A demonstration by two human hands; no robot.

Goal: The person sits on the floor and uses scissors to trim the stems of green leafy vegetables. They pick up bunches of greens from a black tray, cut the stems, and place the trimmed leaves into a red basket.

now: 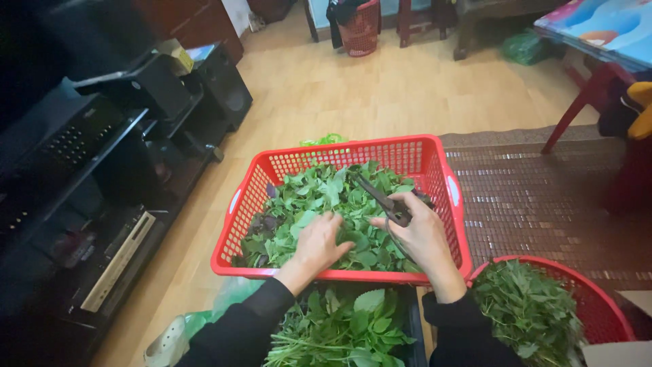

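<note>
The left hand [320, 239] lies palm down on the leafy greens [319, 204] inside the red rectangular basket [435, 170]. Its fingers are spread and slightly curled into the leaves near the basket's near edge, left of centre; whether any leaves are gripped cannot be determined.

The right hand [424, 238] is closed around the handles of a pair of dark scissors [386, 200]. The hand sits over the greens toward the basket's near right corner. The scissor blades point away from the person, up and to the left, toward the far edge of the basket, and lie just above the leaves. How far apart the blades stand cannot be determined.

The greens fill the basket floor from the left wall to the right wall; a few dark purple leaves [266, 224] lie among them near the left wall.

The basket rests on the wooden floor [380, 88], with its right side over the edge of a woven mat [543, 197].

A second heap of greens with stems [339, 333] lies in a dark container just beside the basket's near edge, between the person's black sleeves. A round red basket [601, 306] holding more greens stands on the mat just beside the rectangular basket's near right corner.
</note>
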